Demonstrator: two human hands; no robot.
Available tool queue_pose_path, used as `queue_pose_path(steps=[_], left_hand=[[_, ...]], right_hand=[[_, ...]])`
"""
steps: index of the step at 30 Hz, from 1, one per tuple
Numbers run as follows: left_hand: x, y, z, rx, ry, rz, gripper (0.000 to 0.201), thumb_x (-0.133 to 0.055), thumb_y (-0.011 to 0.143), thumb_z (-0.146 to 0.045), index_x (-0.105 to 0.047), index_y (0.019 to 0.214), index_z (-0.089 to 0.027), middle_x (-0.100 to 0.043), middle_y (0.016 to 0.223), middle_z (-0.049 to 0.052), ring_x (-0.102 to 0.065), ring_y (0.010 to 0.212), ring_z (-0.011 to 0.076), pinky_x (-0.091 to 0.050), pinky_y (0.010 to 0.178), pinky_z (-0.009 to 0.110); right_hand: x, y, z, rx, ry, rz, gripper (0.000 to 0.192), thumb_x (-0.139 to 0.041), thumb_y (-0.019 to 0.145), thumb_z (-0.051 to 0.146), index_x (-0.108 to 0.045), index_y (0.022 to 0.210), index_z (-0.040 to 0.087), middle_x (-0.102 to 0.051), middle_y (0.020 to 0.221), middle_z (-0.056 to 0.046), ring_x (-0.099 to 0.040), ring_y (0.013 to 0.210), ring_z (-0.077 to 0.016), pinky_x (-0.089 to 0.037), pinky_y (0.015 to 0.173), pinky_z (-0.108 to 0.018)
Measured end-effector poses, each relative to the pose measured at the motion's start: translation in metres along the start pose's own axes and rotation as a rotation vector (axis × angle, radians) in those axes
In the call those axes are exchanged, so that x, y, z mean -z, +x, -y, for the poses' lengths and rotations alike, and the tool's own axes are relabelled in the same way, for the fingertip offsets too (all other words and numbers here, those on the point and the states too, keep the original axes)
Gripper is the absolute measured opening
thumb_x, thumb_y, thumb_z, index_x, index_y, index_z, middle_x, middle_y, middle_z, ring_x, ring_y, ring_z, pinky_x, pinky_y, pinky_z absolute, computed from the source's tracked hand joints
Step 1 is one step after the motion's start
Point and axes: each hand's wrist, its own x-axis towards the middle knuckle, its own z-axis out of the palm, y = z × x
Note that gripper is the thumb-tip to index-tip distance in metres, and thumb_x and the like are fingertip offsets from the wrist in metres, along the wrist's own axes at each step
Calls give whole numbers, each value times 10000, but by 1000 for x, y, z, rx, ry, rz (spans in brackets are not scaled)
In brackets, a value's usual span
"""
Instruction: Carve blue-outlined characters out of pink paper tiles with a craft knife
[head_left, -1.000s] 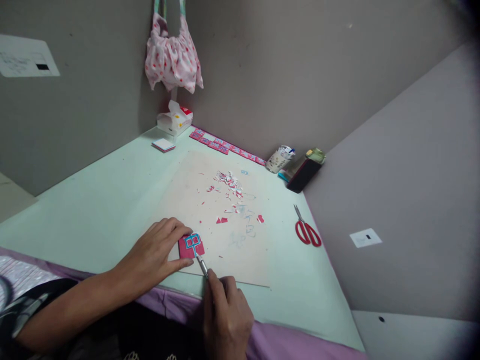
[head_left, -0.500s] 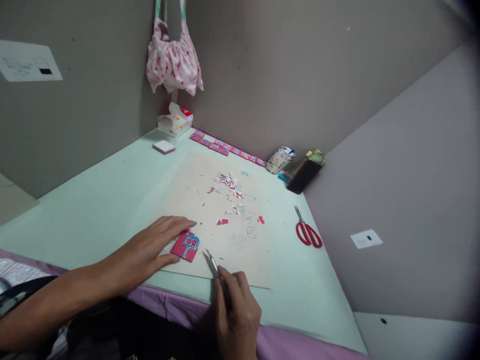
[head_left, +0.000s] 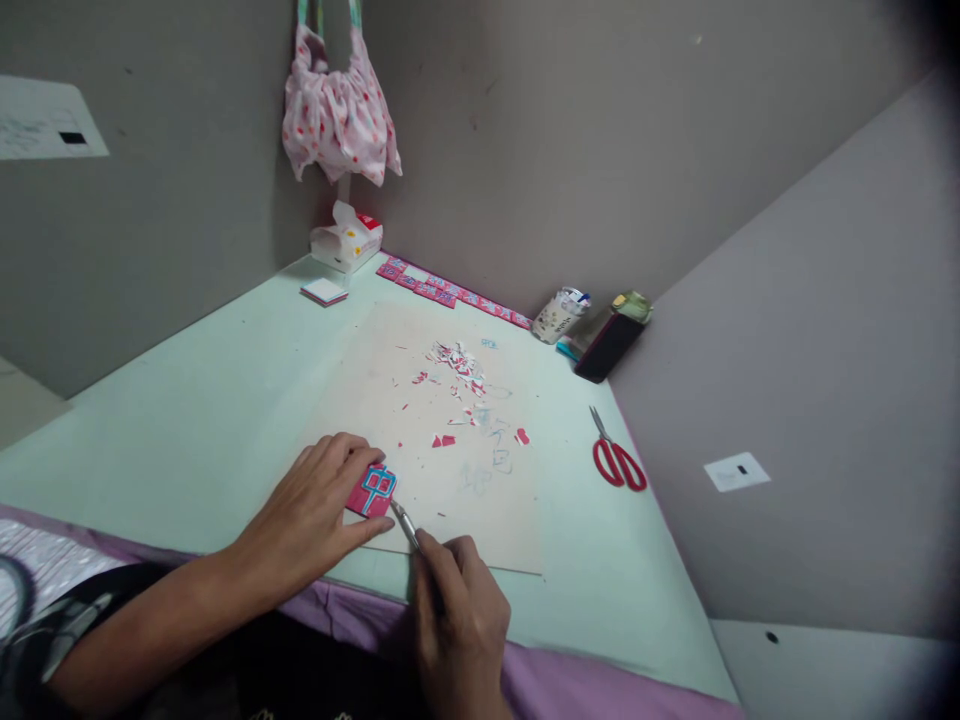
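Left hand point(head_left: 319, 497) holds the red square point(head_left: 373, 491) flat on the board point(head_left: 487, 530) between thumb and fingers; right hand point(head_left: 466, 612) grips a knife point(head_left: 406, 523), tip at the square's right edge; scraps point(head_left: 459, 362) lie beyond

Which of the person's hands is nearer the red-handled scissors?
The right hand. Gripping a slim tool, it is left of the scissors and closer to the near edge of the table; the left hand, holding a red square, is farther left.
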Motion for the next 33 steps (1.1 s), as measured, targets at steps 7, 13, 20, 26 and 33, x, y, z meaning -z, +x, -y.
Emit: queue_pose_path(steps=[7,13,20,26,33], left_hand=[[1,2,-5,18,-17,-5,459,-746,887,-388,-560,1268,-212,-655,1213,100,-627,1117,317,-506,956,479],[4,5,-10,65,-65,11,328,-689,894,-359,-581,1165,-208,-659,1149,97,-630,1077,322,-506,945,500],[4,5,-10,71,-64,19,305,-660,894,-329,-588,1165,-207,-660,1156,99,-625,1089,321,-498,962,492],[5,4,-10,53,-59,23,298,-648,923,-346,-592,1174,-194,-652,1162,102,-619,1091,323,-490,965,490],[5,4,-11,49,-53,21,267,-613,943,-342,-587,1170,-203,-653,1157,101,-614,1078,308,-499,961,483]], right_hand=[[-1,-1,3,-15,-41,28,290,-437,1100,165,-702,1219,174,-605,795,-31,-597,603,-161,-415,547,-276],[-2,-7,2,-17,27,20,330,-445,1065,110,-680,1289,170,-603,820,-37,-602,646,-169,-427,566,-275],[-1,-6,2,-12,45,24,318,-471,1055,107,-681,1286,167,-590,807,-33,-595,639,-169,-431,556,-271],[-1,-4,6,-28,-13,17,310,-442,1072,128,-680,1265,169,-594,811,-33,-596,619,-163,-425,551,-272],[-4,-2,10,-44,-32,-15,293,-443,1076,134,-682,1241,174,-574,785,-20,-574,583,-157,-407,529,-274]])
